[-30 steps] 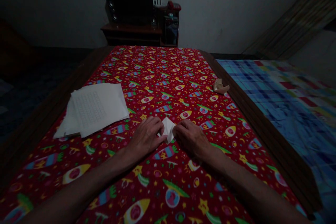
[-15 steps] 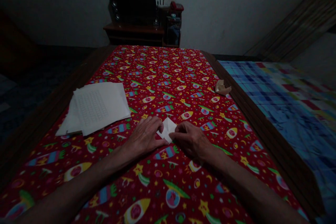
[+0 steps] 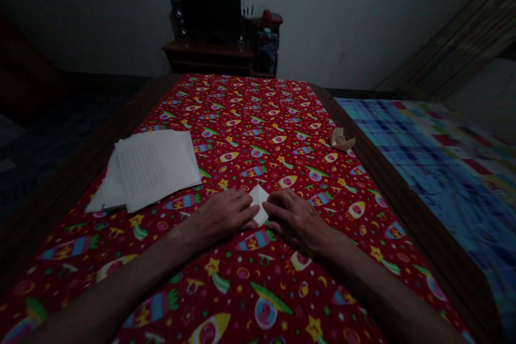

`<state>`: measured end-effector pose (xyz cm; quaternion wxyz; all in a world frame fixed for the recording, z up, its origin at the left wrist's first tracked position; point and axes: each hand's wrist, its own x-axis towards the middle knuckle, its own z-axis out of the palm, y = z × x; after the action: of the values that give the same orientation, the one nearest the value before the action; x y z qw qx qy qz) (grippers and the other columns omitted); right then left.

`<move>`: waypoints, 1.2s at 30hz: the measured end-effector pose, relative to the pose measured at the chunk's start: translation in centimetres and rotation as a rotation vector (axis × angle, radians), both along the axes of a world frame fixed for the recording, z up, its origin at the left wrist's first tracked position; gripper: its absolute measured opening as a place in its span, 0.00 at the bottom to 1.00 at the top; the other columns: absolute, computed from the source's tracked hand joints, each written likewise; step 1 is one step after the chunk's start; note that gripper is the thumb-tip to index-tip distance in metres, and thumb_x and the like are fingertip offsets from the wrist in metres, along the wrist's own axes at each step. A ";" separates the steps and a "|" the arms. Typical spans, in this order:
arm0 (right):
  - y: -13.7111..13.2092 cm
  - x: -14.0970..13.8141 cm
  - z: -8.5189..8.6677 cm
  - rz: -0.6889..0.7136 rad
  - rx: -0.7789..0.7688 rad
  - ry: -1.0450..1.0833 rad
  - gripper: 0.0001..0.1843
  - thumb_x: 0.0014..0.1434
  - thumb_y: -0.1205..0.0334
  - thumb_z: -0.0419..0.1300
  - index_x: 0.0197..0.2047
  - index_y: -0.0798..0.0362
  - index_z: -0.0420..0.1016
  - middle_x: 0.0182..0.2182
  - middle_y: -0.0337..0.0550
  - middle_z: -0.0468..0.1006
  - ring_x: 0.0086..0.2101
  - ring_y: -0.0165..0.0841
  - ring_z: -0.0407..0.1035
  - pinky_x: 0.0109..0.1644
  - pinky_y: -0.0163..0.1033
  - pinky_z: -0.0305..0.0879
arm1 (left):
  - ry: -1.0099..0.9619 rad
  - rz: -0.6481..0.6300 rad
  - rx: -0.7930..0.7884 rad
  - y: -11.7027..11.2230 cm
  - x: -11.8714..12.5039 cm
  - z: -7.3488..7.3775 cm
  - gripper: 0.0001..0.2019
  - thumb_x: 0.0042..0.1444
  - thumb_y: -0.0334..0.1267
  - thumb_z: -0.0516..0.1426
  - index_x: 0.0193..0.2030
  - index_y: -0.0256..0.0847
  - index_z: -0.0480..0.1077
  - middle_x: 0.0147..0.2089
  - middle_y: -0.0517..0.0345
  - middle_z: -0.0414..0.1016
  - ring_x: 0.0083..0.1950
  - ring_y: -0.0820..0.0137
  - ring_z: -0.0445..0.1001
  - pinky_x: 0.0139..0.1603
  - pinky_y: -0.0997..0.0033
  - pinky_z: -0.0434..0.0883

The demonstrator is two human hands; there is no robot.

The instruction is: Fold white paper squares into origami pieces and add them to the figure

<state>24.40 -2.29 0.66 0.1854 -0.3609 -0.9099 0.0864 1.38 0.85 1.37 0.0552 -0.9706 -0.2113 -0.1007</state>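
A small folded piece of white paper [image 3: 259, 205] lies on the red patterned cloth [image 3: 258, 274], showing a diamond outline with a crease down it. My left hand [image 3: 229, 209] grips its left side, fingers bent over the edge and thumb low. On the opposite side, my right hand [image 3: 293, 216] pinches the right edge between thumb and fingers. Both hands rest close to the cloth, and the fingers cover the paper's side corners.
Left of my hands lies a stack of white sheets [image 3: 157, 169], the top one printed with a grid. A crumpled brown paper piece [image 3: 342, 140] sits near the right edge. Beyond the far end stands a desk [image 3: 207, 51] with a dark monitor [image 3: 209, 11].
My left fingers have come down and closed over the paper's left side. The right hand has shifted slightly along its right edge. The view has tilted up a little.
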 end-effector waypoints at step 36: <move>0.9 -0.5 -1.3 0.046 0.225 -0.033 0.09 0.63 0.64 0.52 0.39 0.54 0.73 0.37 0.46 0.75 0.38 0.34 0.65 0.37 0.38 0.63 | -0.138 0.143 0.185 -1.4 0.9 -1.4 0.10 0.63 0.38 0.49 0.35 0.40 0.68 0.31 0.58 0.71 0.32 0.69 0.70 0.29 0.70 0.60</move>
<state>23.93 -1.40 -0.59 0.2078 -0.3183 -0.9247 -0.0181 2.31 -0.58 -0.05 0.1368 -0.9346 -0.2732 -0.1820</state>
